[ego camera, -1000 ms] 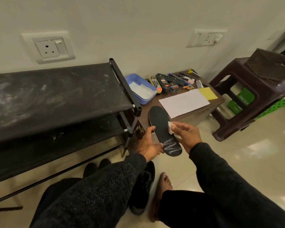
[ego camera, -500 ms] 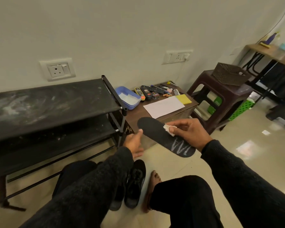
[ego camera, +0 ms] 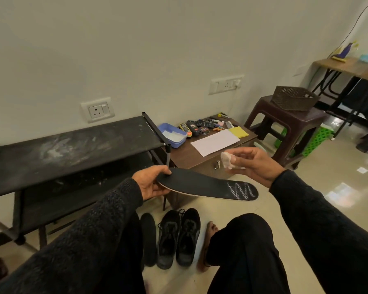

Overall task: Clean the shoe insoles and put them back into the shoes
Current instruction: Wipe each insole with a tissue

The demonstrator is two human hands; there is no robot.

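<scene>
Shoe rack (ego camera: 77, 149) of black metal tubing and scuffed, dust-streaked fabric shelves fills the left of the scene against a plain pale wall. A low brown wood-grain counter (ego camera: 185, 158) stands just beside it, and a dark moulded plastic stool (ego camera: 289, 124) carrying a woven brown basket (ego camera: 293, 98) sits further right on glossy cream floor tiles. On the counter lie a white sheet of paper (ego camera: 215, 142), a yellow pad (ego camera: 238, 131), a blue plastic tub (ego camera: 172, 134) and a cluster of remote controls and small tins (ego camera: 198, 127).

A seated person in dark knitted sleeves holds a long, flat black insole (ego camera: 204, 186) level in the air in front of the counter. Its top face is matte, with a white mesh print at the heel end, and a pale underside shows along the near edge. The left hand (ego camera: 151, 183) pinches the toe end, thumb on top and fingers curled beneath. The right hand (ego camera: 253, 162) is raised above the heel end and clear of the insole, its fingers gripping a crumpled white wipe (ego camera: 226, 160).

On the floor below, a pair of black lace-up shoes (ego camera: 179, 236) stands side by side, with a second black insole (ego camera: 148, 238) lying just to their left and a bare foot (ego camera: 208, 242) to their right.
</scene>
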